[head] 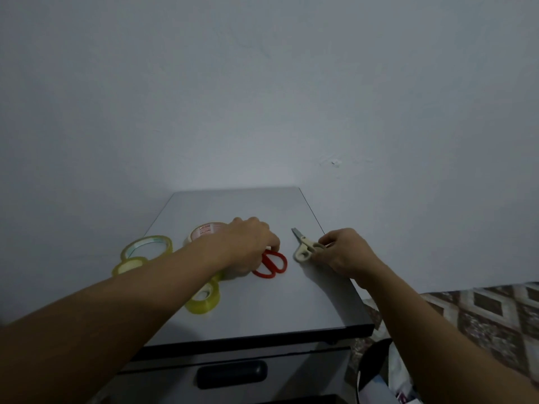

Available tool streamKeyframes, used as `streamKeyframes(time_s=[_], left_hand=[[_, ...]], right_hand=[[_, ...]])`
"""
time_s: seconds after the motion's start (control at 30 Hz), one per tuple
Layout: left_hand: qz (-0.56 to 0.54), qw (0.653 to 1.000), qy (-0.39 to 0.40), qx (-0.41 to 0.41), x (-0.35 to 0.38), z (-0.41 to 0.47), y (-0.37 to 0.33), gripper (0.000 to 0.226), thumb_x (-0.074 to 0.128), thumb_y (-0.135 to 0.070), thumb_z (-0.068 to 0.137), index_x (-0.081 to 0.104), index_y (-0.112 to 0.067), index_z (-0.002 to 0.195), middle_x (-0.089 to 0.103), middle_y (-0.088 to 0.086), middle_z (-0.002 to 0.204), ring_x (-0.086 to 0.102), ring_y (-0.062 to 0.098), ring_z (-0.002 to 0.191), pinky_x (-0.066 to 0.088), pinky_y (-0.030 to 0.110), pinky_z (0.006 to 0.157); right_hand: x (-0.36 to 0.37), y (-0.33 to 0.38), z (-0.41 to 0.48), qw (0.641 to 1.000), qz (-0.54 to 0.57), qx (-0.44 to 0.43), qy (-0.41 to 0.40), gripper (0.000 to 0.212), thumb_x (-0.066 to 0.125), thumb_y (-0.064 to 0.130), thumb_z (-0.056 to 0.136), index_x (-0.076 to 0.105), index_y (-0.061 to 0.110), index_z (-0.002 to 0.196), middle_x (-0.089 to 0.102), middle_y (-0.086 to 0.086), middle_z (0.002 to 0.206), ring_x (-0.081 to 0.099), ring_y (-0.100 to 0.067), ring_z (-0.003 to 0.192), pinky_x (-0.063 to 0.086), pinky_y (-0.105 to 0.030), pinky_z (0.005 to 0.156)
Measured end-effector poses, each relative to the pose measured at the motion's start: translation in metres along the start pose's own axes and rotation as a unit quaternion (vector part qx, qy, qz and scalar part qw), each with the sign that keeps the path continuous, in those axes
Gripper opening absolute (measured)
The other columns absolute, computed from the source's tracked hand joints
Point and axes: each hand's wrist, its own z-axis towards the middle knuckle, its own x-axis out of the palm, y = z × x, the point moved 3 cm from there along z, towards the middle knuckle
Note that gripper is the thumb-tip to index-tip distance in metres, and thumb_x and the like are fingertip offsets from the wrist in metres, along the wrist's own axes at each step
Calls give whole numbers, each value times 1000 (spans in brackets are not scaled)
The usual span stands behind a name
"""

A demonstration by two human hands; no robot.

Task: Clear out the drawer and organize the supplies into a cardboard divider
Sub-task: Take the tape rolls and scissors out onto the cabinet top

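so far the supplies lie out on the cabinet top [262, 310]: four tape rolls [147, 246] at the left, red scissors [272, 265] in the middle, cream scissors [304, 247] near the right edge. the left hand [250, 243] curls over the blade end of the red scissors and seems to grip it; the right hand [347, 252] pinches a handle loop of the cream scissors. the drawer [233, 374] below looks closed, so i judge the emptying mostly done. no cardboard divider is in view, so the sorting seems all left to do.
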Motion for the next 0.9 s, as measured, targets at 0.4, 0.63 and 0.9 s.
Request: streamKeyframes(time_s=[0.4,0.63,0.9], left_hand=[[-64,996,-48,-48,2,-10,1,45,51,-14,94,51,-33,135,61,-3,129,56,19,114,49,37,93],[-211,959,-140,-130,-25,-57,3,36,54,-31,94,57,-33,130,58,-7,134,52,16,123,46,34,99],[-348,886,-245,-185,-23,-164,-13,19,65,-22,89,71,-26,107,66,-16,109,60,5,103,47,23,88]], right_hand=[[5,-3,-20,994,-80,-51,-45,39,68,35,90,67,7,116,69,-11,109,63,-24,98,53,-36,86],[-4,-2,-51,991,-51,-92,-81,48,67,32,91,55,17,135,58,-3,132,56,-19,116,41,-26,91],[6,14,-120,981,24,-142,-127,18,59,19,91,62,24,108,66,4,92,58,-17,62,46,-26,52]])
